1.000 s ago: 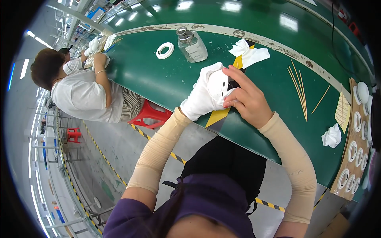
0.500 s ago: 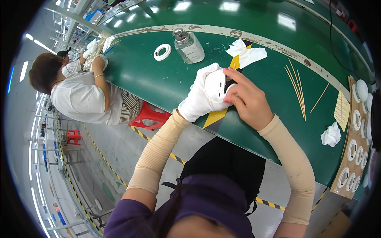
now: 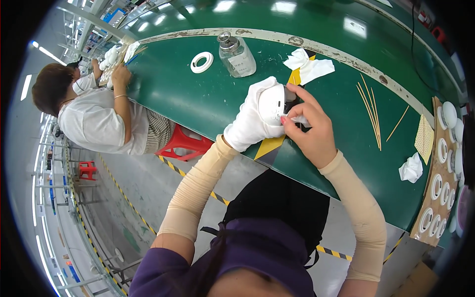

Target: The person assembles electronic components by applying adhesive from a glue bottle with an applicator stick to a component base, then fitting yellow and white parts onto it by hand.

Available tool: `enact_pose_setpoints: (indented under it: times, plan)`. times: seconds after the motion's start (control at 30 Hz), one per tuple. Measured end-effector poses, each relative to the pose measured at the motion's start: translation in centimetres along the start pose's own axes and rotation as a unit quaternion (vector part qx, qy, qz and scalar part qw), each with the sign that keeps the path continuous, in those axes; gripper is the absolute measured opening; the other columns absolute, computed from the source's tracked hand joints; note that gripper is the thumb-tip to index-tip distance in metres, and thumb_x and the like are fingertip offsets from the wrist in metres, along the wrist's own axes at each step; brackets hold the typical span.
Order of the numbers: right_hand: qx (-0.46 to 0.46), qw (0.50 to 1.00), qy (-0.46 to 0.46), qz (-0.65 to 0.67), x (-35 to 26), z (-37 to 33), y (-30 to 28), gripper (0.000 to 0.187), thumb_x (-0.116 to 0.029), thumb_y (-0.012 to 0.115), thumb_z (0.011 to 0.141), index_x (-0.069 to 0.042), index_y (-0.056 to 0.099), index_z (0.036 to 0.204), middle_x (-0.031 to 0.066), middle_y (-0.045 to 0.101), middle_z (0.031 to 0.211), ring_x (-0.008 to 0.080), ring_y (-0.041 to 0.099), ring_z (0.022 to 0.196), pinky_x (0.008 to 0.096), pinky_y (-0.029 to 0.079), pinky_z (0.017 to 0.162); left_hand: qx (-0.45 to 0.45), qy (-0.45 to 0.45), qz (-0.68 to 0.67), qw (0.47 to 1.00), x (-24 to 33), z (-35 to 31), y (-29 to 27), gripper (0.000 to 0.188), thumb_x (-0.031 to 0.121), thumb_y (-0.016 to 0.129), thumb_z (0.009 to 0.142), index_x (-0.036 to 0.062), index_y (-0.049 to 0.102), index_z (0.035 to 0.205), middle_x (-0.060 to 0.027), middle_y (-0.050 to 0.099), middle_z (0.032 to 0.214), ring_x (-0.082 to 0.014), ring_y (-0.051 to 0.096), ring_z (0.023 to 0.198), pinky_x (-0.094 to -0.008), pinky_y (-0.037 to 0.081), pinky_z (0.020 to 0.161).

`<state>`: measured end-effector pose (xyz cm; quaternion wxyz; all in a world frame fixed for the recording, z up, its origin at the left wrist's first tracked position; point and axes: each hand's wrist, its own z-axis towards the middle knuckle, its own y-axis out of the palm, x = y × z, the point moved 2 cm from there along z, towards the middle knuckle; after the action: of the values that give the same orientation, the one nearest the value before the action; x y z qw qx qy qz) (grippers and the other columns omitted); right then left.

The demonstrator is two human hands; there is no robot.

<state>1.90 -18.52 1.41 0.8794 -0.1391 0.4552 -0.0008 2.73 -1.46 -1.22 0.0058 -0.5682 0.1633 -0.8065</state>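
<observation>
My left hand (image 3: 247, 119), in a white glove, is wrapped round a white, rounded plastic housing (image 3: 270, 105) with small dark slots and a dark, shiny face on its right side. It is held above the green table's near edge. My bare right hand (image 3: 316, 129) is closed at the housing's right side, thumb and fingers pinching a small piece of white cloth or tissue (image 3: 299, 120) against it. The fingers partly hide the dark face. Beyond the left hand stand a clear bottle (image 3: 240, 62) with a metal top and a white ring (image 3: 194, 63).
White tissue (image 3: 317, 70) lies on a yellow-black tape strip. Thin wooden sticks (image 3: 372, 113), a crumpled tissue (image 3: 411, 167) and a yellow perforated sheet (image 3: 424, 138) lie right. A board (image 3: 420, 236) holds white rings at the right edge. A co-worker (image 3: 94, 114) sits at left.
The housing has turned slightly in my left hand. My right fingers have shifted a little along its side, and the white piece in them now shows more.
</observation>
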Motion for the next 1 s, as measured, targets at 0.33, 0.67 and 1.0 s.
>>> enact_pose_setpoints:
  times: [0.33, 0.67, 1.0]
  plan:
    - [0.113, 0.981, 0.131, 0.092, 0.2, -1.3, 2.3, 0.011, -0.003, 0.067, 0.080, 0.000, 0.057, 0.083, 0.0224, 0.054, 0.134, 0.0267, 0.060, 0.111, 0.0329, 0.046, 0.092, 0.011, 0.009, 0.046, 0.999, -0.5, -0.2, 0.1, 0.097, 0.012, 0.087, 0.067, 0.0095, 0.022, 0.140, -0.0125, 0.051, 0.128, -0.0194, 0.054, 0.115, -0.0345, 0.046, 0.098]
    - [0.191, 0.958, 0.175, 0.125, -0.9, -1.4, 3.4, 0.009, -0.001, 0.065, 0.082, 0.001, 0.056, 0.082, 0.0247, 0.050, 0.138, 0.0246, 0.058, 0.116, 0.0314, 0.043, 0.095, 0.031, 0.044, -0.008, 0.998, 0.9, -0.1, 0.4, 0.090, 0.015, 0.086, 0.066, 0.0074, 0.030, 0.136, -0.0114, 0.058, 0.120, -0.0209, 0.058, 0.110, -0.0324, 0.047, 0.095]
    - [0.239, 0.945, 0.183, 0.128, -1.0, -2.2, 4.2, 0.009, -0.003, 0.066, 0.085, 0.001, 0.058, 0.084, 0.0222, 0.055, 0.133, 0.0230, 0.056, 0.117, 0.0325, 0.041, 0.098, 0.025, 0.059, 0.004, 0.998, 0.7, -0.1, 0.1, 0.088, 0.014, 0.086, 0.068, 0.0076, 0.030, 0.135, -0.0120, 0.058, 0.120, -0.0216, 0.059, 0.108, -0.0333, 0.047, 0.094]
